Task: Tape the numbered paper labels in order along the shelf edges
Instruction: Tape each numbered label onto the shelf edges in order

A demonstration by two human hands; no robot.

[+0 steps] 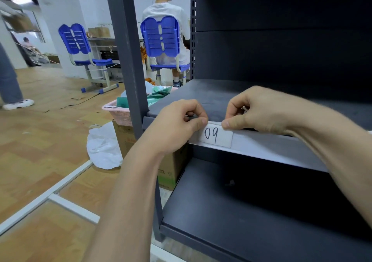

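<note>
while fingers (pixel 198 122) pinch the label (pixel 216 136), wood floor (pixel 40 161) flanks the grey shelf (pixel 201 94).

L hand (pixel 177 125), R hand (pixel 260 110), forearms (pixel 128 191) bare

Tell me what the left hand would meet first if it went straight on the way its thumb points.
Probably the right hand: the left hand points its thumb along the shelf edge, above the 09 label, toward the right thumb.

My only camera sits on my head, looking forward and down along my forearms. It is close to the shelf edge (pixel 271 149), where my left hand (pixel 177 124) and right hand (pixel 261 110) pinch the paper label (pixel 216 136). Its wide angle also catches the wooden floor (pixel 40 151) and a blue chair (pixel 75 38) off to my left.
</note>
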